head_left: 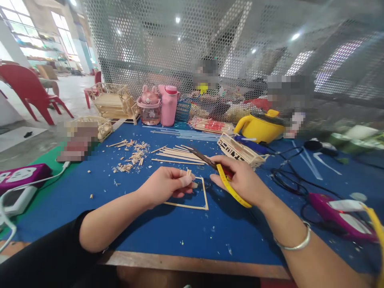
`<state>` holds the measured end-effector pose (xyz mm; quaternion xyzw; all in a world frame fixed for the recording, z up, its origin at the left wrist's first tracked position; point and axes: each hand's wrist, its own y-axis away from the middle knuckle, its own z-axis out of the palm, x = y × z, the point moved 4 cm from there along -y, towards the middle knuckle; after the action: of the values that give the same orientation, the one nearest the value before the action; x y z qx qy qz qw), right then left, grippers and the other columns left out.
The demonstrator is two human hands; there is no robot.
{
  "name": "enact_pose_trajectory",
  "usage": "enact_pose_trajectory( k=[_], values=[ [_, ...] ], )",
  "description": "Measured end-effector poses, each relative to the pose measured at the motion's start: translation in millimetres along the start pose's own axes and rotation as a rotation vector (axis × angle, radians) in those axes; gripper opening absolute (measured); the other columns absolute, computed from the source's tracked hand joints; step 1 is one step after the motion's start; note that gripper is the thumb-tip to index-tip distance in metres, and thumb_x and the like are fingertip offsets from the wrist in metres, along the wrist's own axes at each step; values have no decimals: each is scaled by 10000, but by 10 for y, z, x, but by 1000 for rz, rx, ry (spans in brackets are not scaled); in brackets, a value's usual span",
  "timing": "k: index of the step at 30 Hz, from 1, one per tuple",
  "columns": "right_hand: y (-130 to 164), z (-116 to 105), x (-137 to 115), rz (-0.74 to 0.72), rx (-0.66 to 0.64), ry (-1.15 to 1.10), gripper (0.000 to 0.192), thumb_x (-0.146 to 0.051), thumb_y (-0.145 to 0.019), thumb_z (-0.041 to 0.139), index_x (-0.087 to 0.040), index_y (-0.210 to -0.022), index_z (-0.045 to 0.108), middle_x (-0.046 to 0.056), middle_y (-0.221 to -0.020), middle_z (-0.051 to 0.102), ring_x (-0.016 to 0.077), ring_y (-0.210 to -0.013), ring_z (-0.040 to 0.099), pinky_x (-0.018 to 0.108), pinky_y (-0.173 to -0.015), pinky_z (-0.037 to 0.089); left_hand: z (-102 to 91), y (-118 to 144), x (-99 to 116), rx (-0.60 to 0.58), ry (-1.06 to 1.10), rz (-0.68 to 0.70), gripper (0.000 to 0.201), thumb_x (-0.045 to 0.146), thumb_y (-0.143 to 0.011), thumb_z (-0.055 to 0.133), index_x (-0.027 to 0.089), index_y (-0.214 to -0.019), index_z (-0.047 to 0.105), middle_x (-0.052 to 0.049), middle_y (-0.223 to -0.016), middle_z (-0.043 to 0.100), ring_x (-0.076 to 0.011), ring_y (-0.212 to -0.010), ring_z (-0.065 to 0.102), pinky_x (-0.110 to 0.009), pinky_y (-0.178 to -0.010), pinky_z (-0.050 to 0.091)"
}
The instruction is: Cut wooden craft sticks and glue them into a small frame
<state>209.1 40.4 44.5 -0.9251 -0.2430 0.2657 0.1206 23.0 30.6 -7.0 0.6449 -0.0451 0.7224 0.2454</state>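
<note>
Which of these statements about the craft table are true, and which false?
1. The right hand holds yellow-handled scissors. True.
2. The left hand pinches a short wooden stick piece. True.
3. The tablecloth is red. False: it is blue.
4. A square stick frame lies under the hands. True.
5. The yellow kettle stands beside the left elbow. False: it stands at the table's far side.
</note>
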Motion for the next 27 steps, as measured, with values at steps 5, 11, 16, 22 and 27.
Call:
enact_pose_trajectory(
  k=[5,11,16,22,27],
  values=[
    [18,-10,12,-97,8,193,342,-215,-731,590,-203,-1057,693,21,-732,694,122,-547,550,227,-549,430,-51,-23,8,61,-148,74,292,413,-749,661,128,-800,701,-52,-758,699,-63,-588,573,-186,-574,447],
    [19,5,-33,-132,-23,332,350,-196,-718,577,-237,-1036,717,18,-772,731,140,-563,599,239,-536,419,-87,-47,25,106,-130,75,223,351,-708,710,132,-750,701,-45,-743,697,-87,-644,607,-200,-606,474],
    [17,-17,-32,-111,-16,325,369,-188,-710,570,-238,-1048,708,21,-781,724,143,-577,591,241,-543,415,-120,-49,41,118,-114,107,237,358,-679,733,140,-768,705,-40,-741,697,-92,-661,613,-201,-617,483],
    [-9,-18,40,-41,-61,159,393,-142,-680,535,-189,-1055,646,10,-748,668,131,-592,563,227,-559,425,-99,-23,44,48,-53,58,251,377,-727,694,130,-766,696,-46,-745,698,-57,-598,586,-171,-592,472],
    [-7,119,40,-77,-188,152,420,-125,-652,547,-216,-1058,597,13,-862,662,150,-681,574,252,-621,440,-84,-26,40,32,-66,52,182,309,-740,687,139,-803,710,-43,-731,707,-54,-571,582,-168,-568,468]
  ],
)
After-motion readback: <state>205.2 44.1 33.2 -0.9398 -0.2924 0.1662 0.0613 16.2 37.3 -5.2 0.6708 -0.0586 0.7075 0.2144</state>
